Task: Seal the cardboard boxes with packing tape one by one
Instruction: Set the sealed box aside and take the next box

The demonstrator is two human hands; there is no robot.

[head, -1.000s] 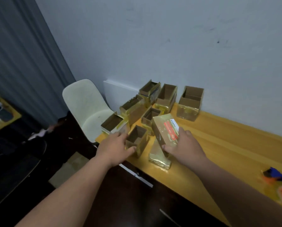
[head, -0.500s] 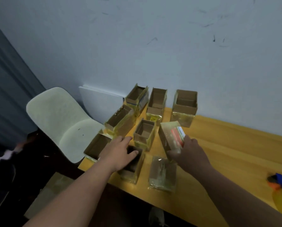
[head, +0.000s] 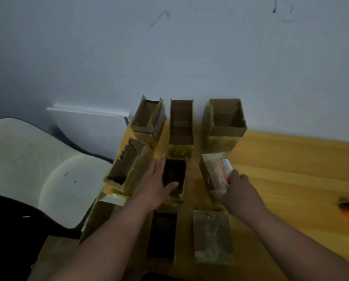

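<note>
Cream chair [head: 48, 171] left of hands; white board [head: 88, 126] against scuffed wall [head: 169, 47]; yellow wooden table [head: 291, 169] beneath hands.

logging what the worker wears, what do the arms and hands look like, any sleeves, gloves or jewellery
Both forearms are bare as far as the frame shows, with no sleeves in view. The left hand and right hand wear no gloves. No rings, watch or wristband can be seen, though the picture is dim and a little blurred.
</note>
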